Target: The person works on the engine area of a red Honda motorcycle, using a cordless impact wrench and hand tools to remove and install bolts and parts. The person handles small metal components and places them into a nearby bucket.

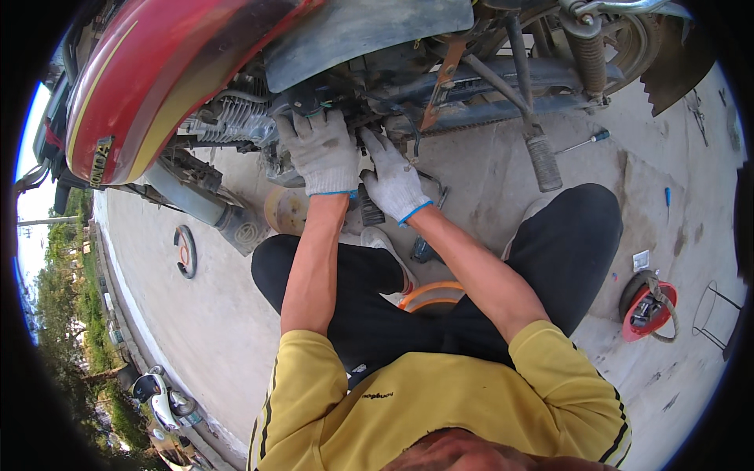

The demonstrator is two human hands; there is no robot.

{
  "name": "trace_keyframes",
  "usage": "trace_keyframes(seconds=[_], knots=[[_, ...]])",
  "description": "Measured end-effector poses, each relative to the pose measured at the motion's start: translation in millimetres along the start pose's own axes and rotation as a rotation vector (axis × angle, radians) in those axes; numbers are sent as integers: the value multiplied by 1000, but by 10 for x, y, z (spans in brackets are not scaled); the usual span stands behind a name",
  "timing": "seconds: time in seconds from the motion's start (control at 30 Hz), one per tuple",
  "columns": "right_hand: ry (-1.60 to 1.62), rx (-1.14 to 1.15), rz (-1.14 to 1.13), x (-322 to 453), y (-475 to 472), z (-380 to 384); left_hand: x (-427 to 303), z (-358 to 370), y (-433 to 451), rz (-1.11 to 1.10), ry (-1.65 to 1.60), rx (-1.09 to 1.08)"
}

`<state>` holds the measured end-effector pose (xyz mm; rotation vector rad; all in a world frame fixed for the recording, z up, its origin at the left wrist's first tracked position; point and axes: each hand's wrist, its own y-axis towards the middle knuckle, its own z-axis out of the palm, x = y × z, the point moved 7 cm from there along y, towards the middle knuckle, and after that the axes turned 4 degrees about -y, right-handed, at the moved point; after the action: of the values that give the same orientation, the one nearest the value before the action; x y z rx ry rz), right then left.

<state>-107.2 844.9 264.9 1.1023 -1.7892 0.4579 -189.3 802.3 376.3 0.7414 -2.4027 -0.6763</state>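
Observation:
Before me stands a motorcycle with a red fuel tank (171,76) and a finned engine cylinder (232,120). My left hand (325,150), in a soiled white knit glove with a blue cuff, lies on the engine's side. Its fingertips touch a round black part (305,101) beside green wires; the palm side is hidden. My right hand (397,179), gloved alike, is just right of it, with its fingers reaching in below the frame near the drive chain (465,125). Whether it grips anything there is hidden. A ribbed rubber footpeg (371,206) is just below my hands.
A yellowish bucket (285,209) stands under the engine. A second footpeg (542,162) juts out at right. Screwdrivers (599,136) lie on the concrete, with a red helmet (651,312) holding metal parts. A curved black part (185,252) lies at left; an orange ring (433,289) is between my legs.

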Motion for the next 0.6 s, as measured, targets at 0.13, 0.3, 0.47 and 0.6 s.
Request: trace_keyframes(seconds=[0.13, 0.3, 0.47, 0.6], knots=[[2, -132, -50, 90, -29, 51, 11, -71, 20, -28, 63, 63], [29, -112, -64, 106, 59, 134, 30, -63, 17, -46, 139, 132], [-41, -167, -123, 140, 180, 82, -40, -95, 70, 26, 123, 56], [-254, -64, -166, 240, 244, 186, -56, -120, 90, 22, 92, 11]])
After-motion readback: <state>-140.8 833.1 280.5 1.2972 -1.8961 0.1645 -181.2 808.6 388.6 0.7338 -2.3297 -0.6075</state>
